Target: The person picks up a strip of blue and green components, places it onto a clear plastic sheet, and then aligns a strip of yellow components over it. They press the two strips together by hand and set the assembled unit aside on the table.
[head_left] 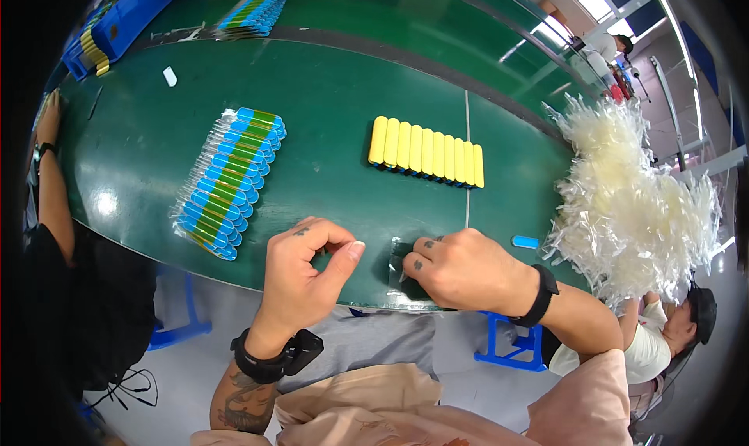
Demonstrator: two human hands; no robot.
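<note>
My left hand [306, 276] hovers over the near edge of the table, its fingers curled in and the thumb close to the bent index finger. Whatever it may hold is hidden. My right hand [468, 270] is closed at a small clear plastic piece [397, 268] that shows beside its fingers at the table edge. Beyond my left hand lies a slanting stack of blue-and-green rounded strips [234, 177] in clear wrapping. Farther off, to the right, a row of yellow rounded bars [425, 151] with dark undersides sits side by side.
A large heap of clear plastic film pieces [624, 196] rises at the right. Near it lies a small blue rounded piece [525, 242]. Another strip stack [253, 13] and a blue bin [125, 25] stand at the back left. A co-worker's arm [55, 189] rests at the far left.
</note>
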